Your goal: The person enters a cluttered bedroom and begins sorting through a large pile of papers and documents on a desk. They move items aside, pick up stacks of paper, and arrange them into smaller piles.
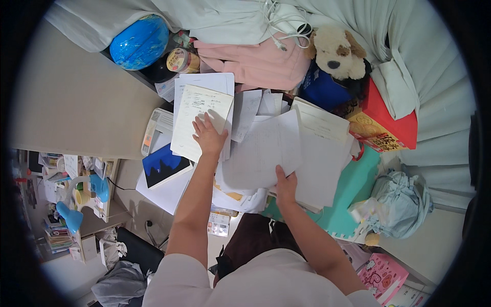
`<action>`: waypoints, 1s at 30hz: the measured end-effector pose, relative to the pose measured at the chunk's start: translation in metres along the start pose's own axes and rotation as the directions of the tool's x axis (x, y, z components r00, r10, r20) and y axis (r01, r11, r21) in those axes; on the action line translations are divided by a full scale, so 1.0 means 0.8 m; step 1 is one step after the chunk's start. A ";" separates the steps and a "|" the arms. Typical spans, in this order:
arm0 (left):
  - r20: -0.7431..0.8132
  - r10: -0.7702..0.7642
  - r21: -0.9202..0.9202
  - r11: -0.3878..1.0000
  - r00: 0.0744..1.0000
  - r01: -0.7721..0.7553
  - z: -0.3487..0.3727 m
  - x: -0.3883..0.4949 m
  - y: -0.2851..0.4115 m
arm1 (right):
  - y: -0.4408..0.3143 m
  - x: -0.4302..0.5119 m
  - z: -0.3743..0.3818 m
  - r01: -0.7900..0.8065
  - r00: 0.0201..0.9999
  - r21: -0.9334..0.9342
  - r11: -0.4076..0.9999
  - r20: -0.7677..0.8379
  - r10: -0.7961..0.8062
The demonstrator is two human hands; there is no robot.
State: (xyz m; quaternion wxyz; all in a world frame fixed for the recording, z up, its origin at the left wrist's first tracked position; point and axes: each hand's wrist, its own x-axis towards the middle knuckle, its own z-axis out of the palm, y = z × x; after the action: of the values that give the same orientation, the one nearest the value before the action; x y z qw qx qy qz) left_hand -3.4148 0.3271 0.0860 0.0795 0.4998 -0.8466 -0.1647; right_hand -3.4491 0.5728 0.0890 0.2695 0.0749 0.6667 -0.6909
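Observation:
My left hand lies spread on a cream sheet with handwriting, which rests on a stack of white papers. Between thumb and fingers, my right hand holds the lower edge of a white sheet of paper. To its right lies another pile of papers, with a cream page on top. Small loose slips lie between the two stacks. Below my left hand is a book with a blue and black cover.
Behind the papers are a pink cloth bag, a plush dog, a blue globe-patterned ball and a lidded jar. A red box stands right, above a green foam mat and a light blue drawstring bag.

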 end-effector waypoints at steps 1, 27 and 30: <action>0.079 -0.078 0.042 0.996 0.994 0.075 -0.004 0.000 -0.001 | -0.002 0.002 0.001 0.034 0.999 -0.024 0.999 0.000 -0.034; 0.009 0.310 0.337 0.894 0.951 -0.294 -0.100 0.019 -0.066 | -0.002 0.009 -0.004 -0.040 0.995 -0.065 0.997 0.087 0.045; -0.108 0.246 0.389 0.902 0.963 -0.187 -0.171 0.023 -0.068 | -0.007 0.008 -0.003 -0.051 0.995 -0.073 0.996 0.078 0.056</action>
State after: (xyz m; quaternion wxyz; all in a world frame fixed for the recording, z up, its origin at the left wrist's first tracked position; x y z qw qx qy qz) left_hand -3.3378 0.2595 0.1937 0.0658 0.4193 -0.9041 0.0491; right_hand -3.4576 0.5731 0.0911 0.3170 0.0553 0.6771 -0.6618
